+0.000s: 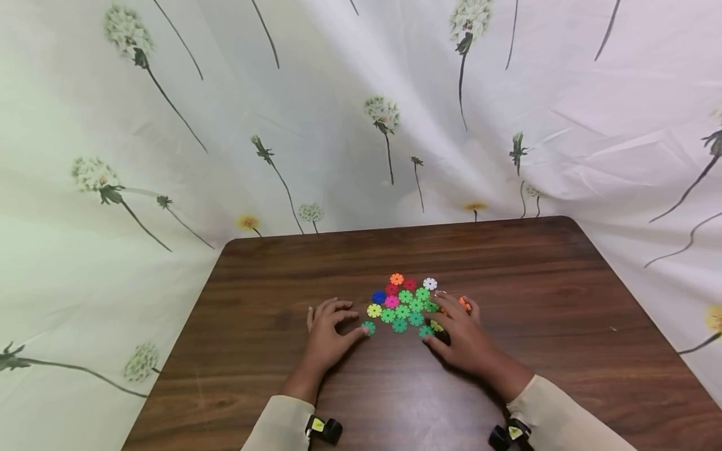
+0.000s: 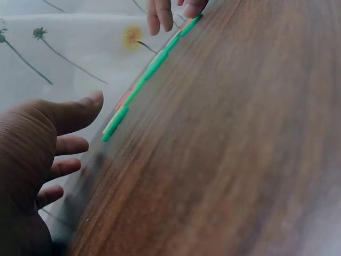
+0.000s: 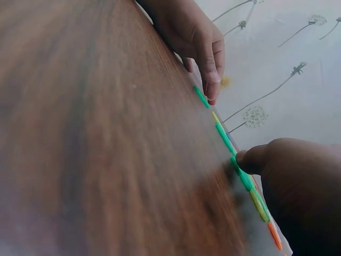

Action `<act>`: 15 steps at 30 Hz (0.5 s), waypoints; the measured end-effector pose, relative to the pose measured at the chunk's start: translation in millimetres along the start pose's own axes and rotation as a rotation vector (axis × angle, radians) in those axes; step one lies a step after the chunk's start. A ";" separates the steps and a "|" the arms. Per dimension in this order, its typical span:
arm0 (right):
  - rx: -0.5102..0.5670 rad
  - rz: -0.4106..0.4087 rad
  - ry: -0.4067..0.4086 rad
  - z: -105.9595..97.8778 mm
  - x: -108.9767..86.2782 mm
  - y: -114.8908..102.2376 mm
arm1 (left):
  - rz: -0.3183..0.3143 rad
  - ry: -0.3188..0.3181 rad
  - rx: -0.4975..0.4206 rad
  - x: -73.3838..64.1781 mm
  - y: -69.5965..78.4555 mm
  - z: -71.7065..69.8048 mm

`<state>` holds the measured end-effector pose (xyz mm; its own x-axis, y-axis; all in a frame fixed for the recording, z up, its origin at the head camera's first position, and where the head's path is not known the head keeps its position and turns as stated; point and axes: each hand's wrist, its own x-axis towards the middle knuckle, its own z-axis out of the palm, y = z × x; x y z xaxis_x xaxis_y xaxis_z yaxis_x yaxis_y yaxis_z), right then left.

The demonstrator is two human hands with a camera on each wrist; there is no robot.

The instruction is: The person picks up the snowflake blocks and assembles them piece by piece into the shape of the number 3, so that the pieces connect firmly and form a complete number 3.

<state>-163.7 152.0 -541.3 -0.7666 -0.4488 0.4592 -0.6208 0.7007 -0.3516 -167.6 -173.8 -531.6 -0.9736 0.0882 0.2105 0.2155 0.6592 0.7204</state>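
Small notched plastic discs lie flat in a cluster on the table, mostly green ones (image 1: 402,311), with a blue disc (image 1: 378,297), a pink disc (image 1: 392,302), a yellow disc (image 1: 374,311) and a white disc (image 1: 430,284) around them. My left hand (image 1: 329,335) is at the cluster's left side, fingers spread and relaxed, thumb tip at a teal-green disc (image 1: 369,328). My right hand (image 1: 465,338) spreads over the right side, partly hiding orange and yellow discs. Its thumb is at a green disc (image 1: 425,332). In the left wrist view, the left thumb (image 2: 80,112) appears apart from the discs.
The dark brown wooden table (image 1: 254,363) has rounded far corners. Behind it hangs a white cloth (image 1: 333,125) printed with dandelions, which also runs along both sides. A small camera (image 1: 326,430) is strapped to the left wrist, another camera (image 1: 509,433) to the right.
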 end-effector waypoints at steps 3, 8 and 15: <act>0.000 -0.005 -0.012 -0.2 0.1 -0.8 | 0.003 -0.015 0.014 -0.3 -1.5 0.9; 0.011 -0.020 -0.010 -2.6 0.5 -1.2 | -0.002 -0.026 0.038 1.9 -0.4 1.7; 0.016 -0.024 -0.006 -2.9 1.2 -2.3 | -0.015 -0.027 0.057 3.6 0.4 2.5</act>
<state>-162.8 151.4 -537.6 -0.7525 -0.4688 0.4625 -0.6415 0.6807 -0.3538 -171.2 -171.3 -532.1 -0.9786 0.0972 0.1812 0.1965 0.7020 0.6846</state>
